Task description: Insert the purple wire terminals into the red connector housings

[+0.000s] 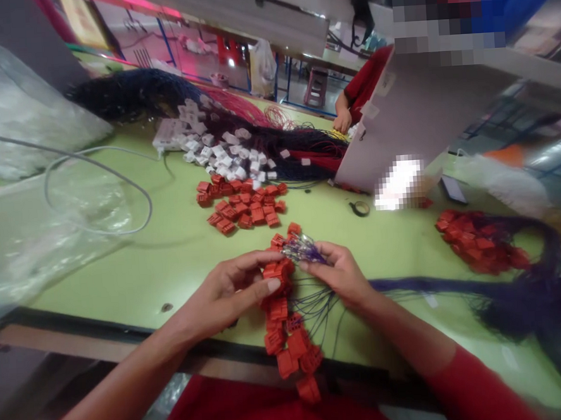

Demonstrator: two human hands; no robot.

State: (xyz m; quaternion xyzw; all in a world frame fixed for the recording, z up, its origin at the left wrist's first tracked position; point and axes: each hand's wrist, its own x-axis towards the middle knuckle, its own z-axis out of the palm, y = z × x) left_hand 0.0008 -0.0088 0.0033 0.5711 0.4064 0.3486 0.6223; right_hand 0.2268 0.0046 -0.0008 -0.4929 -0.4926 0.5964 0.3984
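Note:
My right hand (338,270) is closed around a bunch of thin purple wires (319,256), whose metal terminals (299,247) fan out toward the left. My left hand (238,288) pinches a red plastic connector (275,275) between thumb and fingers, close to the wire ends. Below it, a row of red connectors (297,344) trails down over the table's front edge, with purple wires running from them toward my right hand. Whether the connector in my left hand has a wire in it is hidden by the fingers.
Loose red connectors (246,206) and white connectors (224,156) lie ahead on the green table (169,255). Dark wire bundles (135,95) stretch behind. Black tape (359,208) sits near a grey partition (398,114). Wired red connectors (477,239) are piled right; a co-worker's hand (342,117) shows beyond.

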